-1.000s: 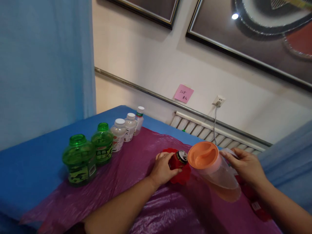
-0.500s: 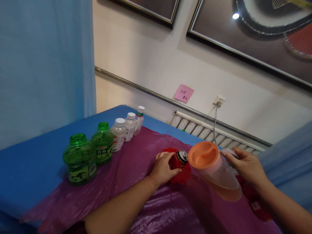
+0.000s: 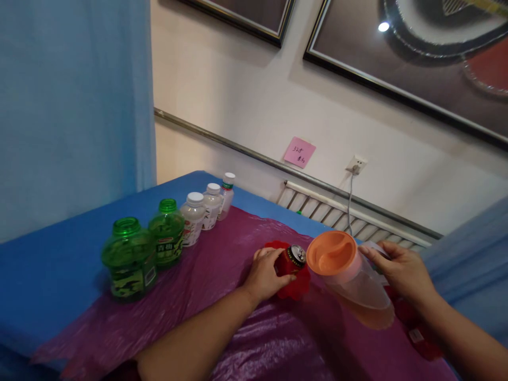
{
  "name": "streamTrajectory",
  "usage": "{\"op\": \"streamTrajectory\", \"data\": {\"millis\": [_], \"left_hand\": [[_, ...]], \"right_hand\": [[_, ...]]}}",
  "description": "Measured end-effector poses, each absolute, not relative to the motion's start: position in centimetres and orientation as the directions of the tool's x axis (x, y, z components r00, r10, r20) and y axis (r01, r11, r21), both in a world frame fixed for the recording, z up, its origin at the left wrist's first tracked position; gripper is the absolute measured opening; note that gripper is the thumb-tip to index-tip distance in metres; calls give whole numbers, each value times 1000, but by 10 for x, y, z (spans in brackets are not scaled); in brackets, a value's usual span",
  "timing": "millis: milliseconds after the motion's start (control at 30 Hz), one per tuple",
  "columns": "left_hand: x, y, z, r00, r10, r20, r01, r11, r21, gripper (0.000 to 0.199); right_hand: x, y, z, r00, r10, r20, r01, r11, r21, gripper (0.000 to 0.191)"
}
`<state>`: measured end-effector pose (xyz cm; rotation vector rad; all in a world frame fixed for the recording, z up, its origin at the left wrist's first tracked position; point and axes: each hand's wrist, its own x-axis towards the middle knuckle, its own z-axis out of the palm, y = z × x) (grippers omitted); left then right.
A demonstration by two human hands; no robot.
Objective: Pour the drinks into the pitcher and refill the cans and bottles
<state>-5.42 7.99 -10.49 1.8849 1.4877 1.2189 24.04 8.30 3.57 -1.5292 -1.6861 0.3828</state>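
Observation:
My left hand (image 3: 268, 272) is wrapped round a red can (image 3: 291, 260) with a silver top, which is over a red scalloped dish (image 3: 294, 288). Held by its handle in my right hand (image 3: 400, 264) is a clear pitcher (image 3: 363, 283) with an orange lid (image 3: 332, 253). The pitcher is tilted with its lid toward the can, and light brown liquid lies low inside it. Whether any liquid is flowing cannot be made out.
Two green bottles (image 3: 129, 259) and several white-capped bottles (image 3: 193, 219) stand in a row at left. A purple plastic sheet (image 3: 222, 264) covers part of the blue table (image 3: 55, 248). Red objects (image 3: 424, 338) lie under my right forearm. Behind is a radiator (image 3: 317, 203).

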Motion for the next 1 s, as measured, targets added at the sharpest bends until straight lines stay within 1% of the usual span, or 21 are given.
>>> {"op": "streamTrajectory", "data": {"millis": [333, 533, 833, 1000], "left_hand": [[-54, 80, -105, 41, 933, 357, 537, -322, 780, 64], [-54, 80, -106, 39, 931, 363, 541, -326, 776, 62], [-53, 81, -107, 34, 927, 374, 533, -333, 777, 64], [-54, 82, -108, 38, 928, 371, 534, -333, 777, 65]], "right_hand": [[232, 78, 42, 64, 921, 385, 701, 233, -674, 49], [236, 80, 39, 58, 927, 371, 720, 219, -658, 46], [235, 79, 41, 67, 924, 376, 738, 208, -642, 48], [230, 75, 44, 76, 925, 373, 716, 210, -666, 50]]}}
